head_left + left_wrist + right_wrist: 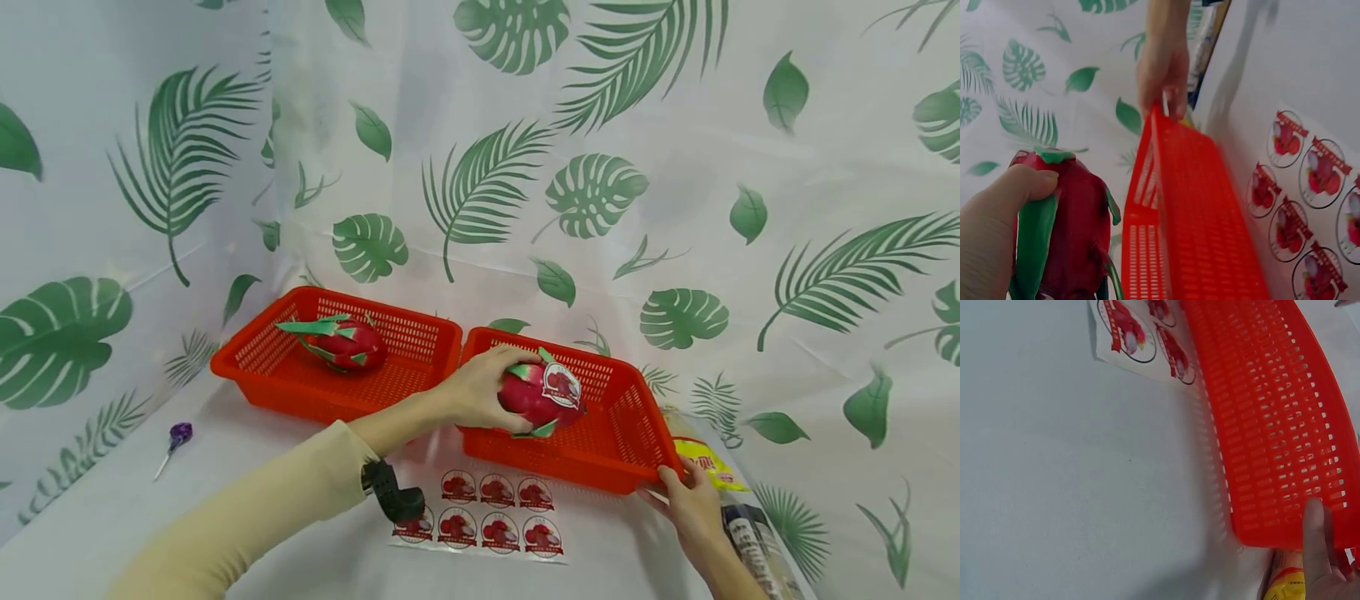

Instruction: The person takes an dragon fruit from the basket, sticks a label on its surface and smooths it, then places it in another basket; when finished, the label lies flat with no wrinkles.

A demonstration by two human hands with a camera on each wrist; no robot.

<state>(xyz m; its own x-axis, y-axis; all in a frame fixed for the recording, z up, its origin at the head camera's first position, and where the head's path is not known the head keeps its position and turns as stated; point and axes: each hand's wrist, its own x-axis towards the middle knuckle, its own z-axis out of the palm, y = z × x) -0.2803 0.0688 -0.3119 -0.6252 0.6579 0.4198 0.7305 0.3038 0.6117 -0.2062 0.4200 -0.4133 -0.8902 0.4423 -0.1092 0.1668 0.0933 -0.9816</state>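
My left hand (480, 392) grips a dragon fruit (536, 396) from its left side, over the right red basket (555, 454). A round sticker (562, 385) shows on the fruit's skin. In the left wrist view the thumb (1035, 187) presses near the fruit's green tip. My right hand (693, 504) pinches the front right corner of that same basket, with a finger (1315, 540) lying along the outer wall in the right wrist view. A second dragon fruit (352, 343) lies in the left red basket (300, 400).
A sheet of round dragon fruit stickers (480, 546) lies in front of the baskets. To the far left is a purple lollipop (180, 433). Beyond the right hand are a yellow-labelled package (705, 458) and a dark-labelled package (750, 542). A leaf-print curtain (487, 192) hangs behind.
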